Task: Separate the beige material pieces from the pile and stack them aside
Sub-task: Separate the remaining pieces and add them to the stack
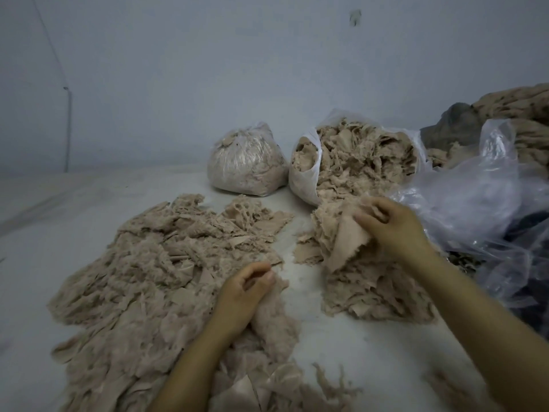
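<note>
Left hand (242,292) low centre, fingers curled, thumb meeting fingertips in a pinch (what it pinches is unclear). Right hand (386,224) farther out, fingers curled down, gripping. Both forearms bare, reaching forward.

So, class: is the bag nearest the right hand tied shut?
No: the bag behind the right hand gapes open, beige scraps spilling out.

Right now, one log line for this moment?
left hand: pinching scrap over big pile | right hand: gripping piece on stack
</note>
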